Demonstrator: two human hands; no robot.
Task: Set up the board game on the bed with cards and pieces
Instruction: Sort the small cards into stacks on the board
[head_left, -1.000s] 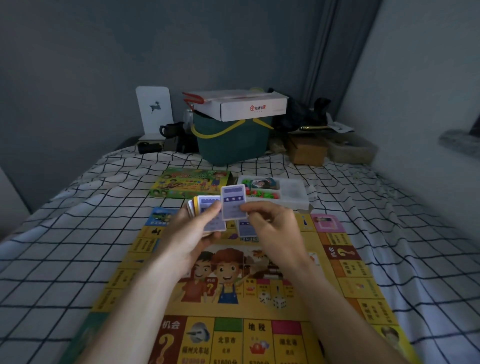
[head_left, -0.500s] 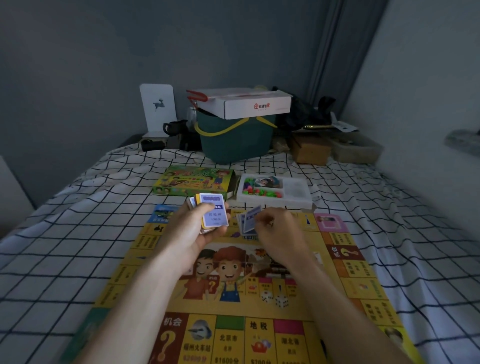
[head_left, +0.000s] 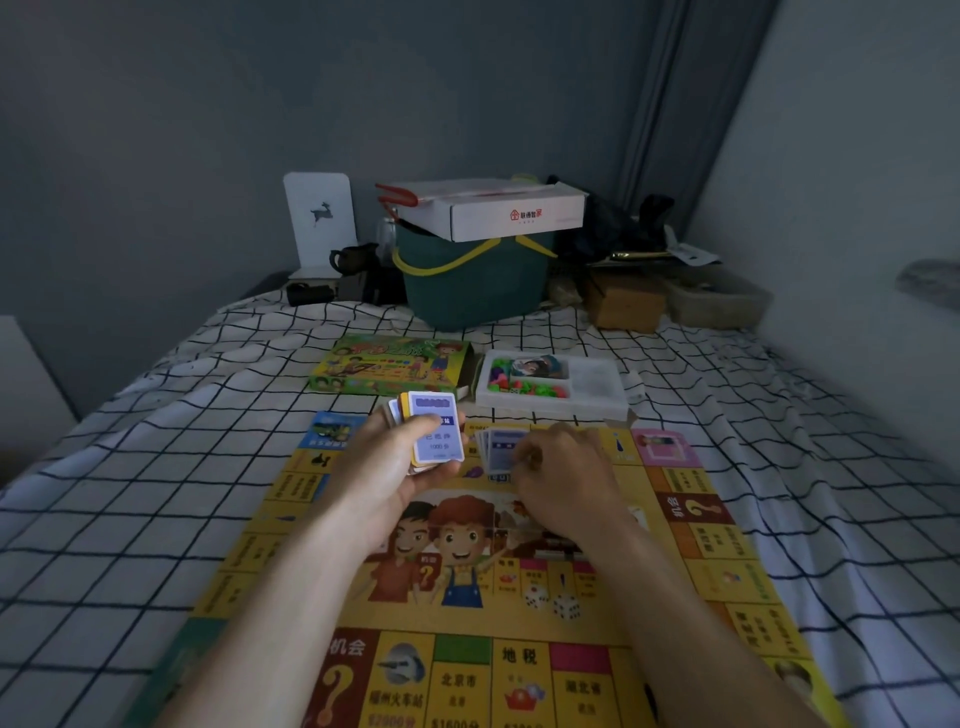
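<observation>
A: How do the cards handle?
B: Light, thin, slick; take them by the edges. The left hand (head_left: 387, 467) clenches one deck (head_left: 434, 431); the right hand (head_left: 563, 478) pinches a small fan (head_left: 498, 449), number unclear.
A: Where?
B: Above the board's (head_left: 291, 499) far edge, mid-bed (head_left: 130, 467). Behind it: one box (head_left: 389, 366), one tray (head_left: 597, 384). Two dice (head_left: 553, 601) lie on the board.

You have one game board (head_left: 467, 613) laid out on one bed (head_left: 130, 493); two dice (head_left: 551, 601) sit on it; two batches of cards, a stack (head_left: 434, 434) and a smaller fan (head_left: 497, 451); one game box (head_left: 389, 365); one tray of pieces (head_left: 597, 389); one green basket (head_left: 475, 288); one white carton (head_left: 498, 210).
</observation>
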